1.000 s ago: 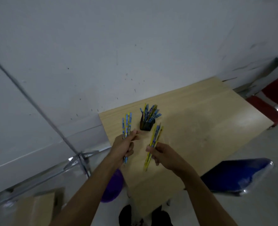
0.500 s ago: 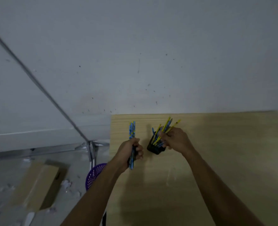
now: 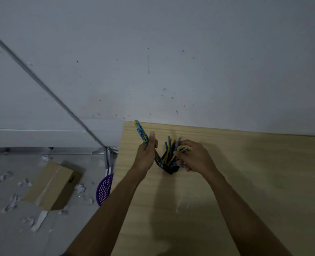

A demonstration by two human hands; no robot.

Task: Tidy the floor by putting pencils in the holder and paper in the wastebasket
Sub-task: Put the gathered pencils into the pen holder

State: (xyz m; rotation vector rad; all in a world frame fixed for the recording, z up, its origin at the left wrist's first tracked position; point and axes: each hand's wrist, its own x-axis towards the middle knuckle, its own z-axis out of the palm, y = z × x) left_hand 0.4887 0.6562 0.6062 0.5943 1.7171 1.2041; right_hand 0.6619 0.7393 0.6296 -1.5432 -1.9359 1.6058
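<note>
Pencils (image 3: 141, 131), blue and yellow: a bundle is gripped in the left hand (image 3: 146, 156) just left of the black holder (image 3: 170, 169) on the wooden table (image 3: 245, 182), where further pencils (image 3: 168, 145) are clasped by the curled right hand (image 3: 194, 158).

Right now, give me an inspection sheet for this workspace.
Surface: wooden table against the wall.
Job's things: black holder on the table with standing pencils; purple wastebasket on the floor beside the table; paper scraps on the floor.
Clutter: cardboard box on the floor.
Hands: left hand grips a pencil bundle; right hand curls round the standing pencils.
Cables: grey line along the wall, cable or rod unclear.
Surroundings: speckled grey wall.
</note>
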